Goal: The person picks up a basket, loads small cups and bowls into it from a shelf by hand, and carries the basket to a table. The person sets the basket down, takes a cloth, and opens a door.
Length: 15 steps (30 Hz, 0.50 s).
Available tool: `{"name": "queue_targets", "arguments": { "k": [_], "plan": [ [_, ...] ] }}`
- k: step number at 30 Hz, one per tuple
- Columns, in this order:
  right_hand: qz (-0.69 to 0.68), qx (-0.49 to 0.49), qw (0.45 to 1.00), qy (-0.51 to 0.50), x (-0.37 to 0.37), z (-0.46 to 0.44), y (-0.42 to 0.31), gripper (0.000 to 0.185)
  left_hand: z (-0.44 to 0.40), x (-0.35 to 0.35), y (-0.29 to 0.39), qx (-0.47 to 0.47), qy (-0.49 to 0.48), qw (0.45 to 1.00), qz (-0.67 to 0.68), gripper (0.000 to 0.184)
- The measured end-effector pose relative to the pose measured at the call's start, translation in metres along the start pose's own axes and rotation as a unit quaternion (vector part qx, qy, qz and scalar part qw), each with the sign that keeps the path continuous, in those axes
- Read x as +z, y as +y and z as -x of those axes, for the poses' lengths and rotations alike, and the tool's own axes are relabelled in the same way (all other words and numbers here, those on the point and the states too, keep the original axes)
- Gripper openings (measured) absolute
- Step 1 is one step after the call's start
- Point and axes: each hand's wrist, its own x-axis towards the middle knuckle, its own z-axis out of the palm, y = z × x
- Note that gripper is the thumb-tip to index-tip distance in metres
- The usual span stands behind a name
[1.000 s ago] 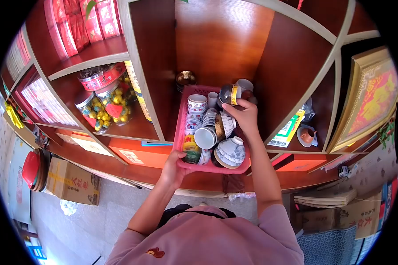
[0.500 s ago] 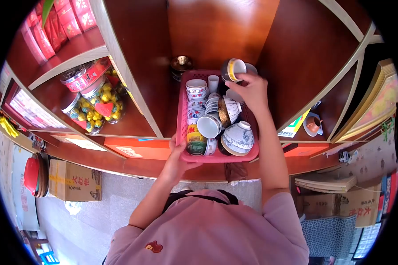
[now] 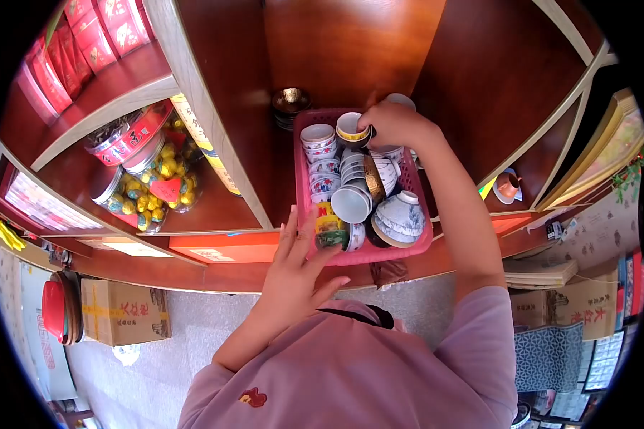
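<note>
A pink plastic basket (image 3: pixel 416 247) sits in the shelf compartment, loaded with stacked teacups and small bowls. At its back end, my right hand (image 3: pixel 399 127) has its fingers closed on the right side of a dark cup with a yellow band (image 3: pixel 351 127), white inside. My left hand (image 3: pixel 293 275) is open, fingers spread, over the basket's near left corner and close to a green cup (image 3: pixel 331 237). Nothing is in that hand. Blue-and-white bowls (image 3: pixel 399 217) lie at the near right, and flowered cups (image 3: pixel 320 151) stand along the left side.
Dark metallic bowls (image 3: pixel 291 101) are stacked behind the basket's left corner. Another cup (image 3: pixel 401 101) stands behind my right hand. Jars of yellow-wrapped sweets (image 3: pixel 150 187) fill the left compartment. A small brown teapot (image 3: pixel 508 184) is on the right shelf; a cardboard box (image 3: pixel 125 312) rests on the floor.
My right hand has brought the yellow-banded cup left and down to the basket's back end. My left hand has let go of the basket's rim and spread its fingers.
</note>
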Motion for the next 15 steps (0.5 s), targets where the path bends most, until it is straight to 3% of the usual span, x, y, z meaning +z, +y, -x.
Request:
{"name": "queue_targets", "arguments": {
  "k": [1, 4, 7, 8, 11, 12, 14, 15],
  "plan": [
    [0.003, 0.008, 0.999, -0.036, -0.001, -0.002, -0.001, 0.041, 0.0, 0.003, -0.003, 0.005, -0.013, 1.0, -0.008, 0.035],
    [-0.028, -0.041, 0.995, -0.082, -0.006, -0.009, 0.012, 0.043, 0.0, 0.023, -0.02, 0.026, 0.029, 0.998, 0.039, 0.021],
    [-0.143, -0.066, 0.982, -0.1, -0.023, -0.028, 0.016, 0.041, -0.002, 0.04, -0.038, 0.076, 0.05, 0.993, 0.078, 0.021],
    [-0.188, -0.051, 0.977, -0.092, -0.028, -0.036, 0.015, 0.039, -0.002, 0.043, -0.04, 0.075, 0.053, 0.993, 0.076, 0.021],
    [-0.239, -0.007, 0.966, 0.094, 0.005, -0.092, 0.032, 0.042, 0.002, 0.049, -0.036, 0.042, 0.086, 0.984, 0.15, 0.022],
    [-0.239, -0.01, 0.966, 0.097, 0.004, -0.101, 0.024, 0.042, 0.005, 0.05, -0.035, 0.036, 0.096, 0.983, 0.153, 0.022],
    [-0.125, 0.103, 0.985, 0.063, 0.005, -0.119, 0.007, 0.046, 0.011, 0.055, -0.034, 0.037, 0.119, 0.979, 0.158, 0.022],
    [-0.125, 0.1, 0.985, 0.066, 0.007, -0.129, 0.004, 0.046, 0.013, 0.055, -0.031, 0.038, 0.12, 0.98, 0.154, 0.022]
  ]
}}
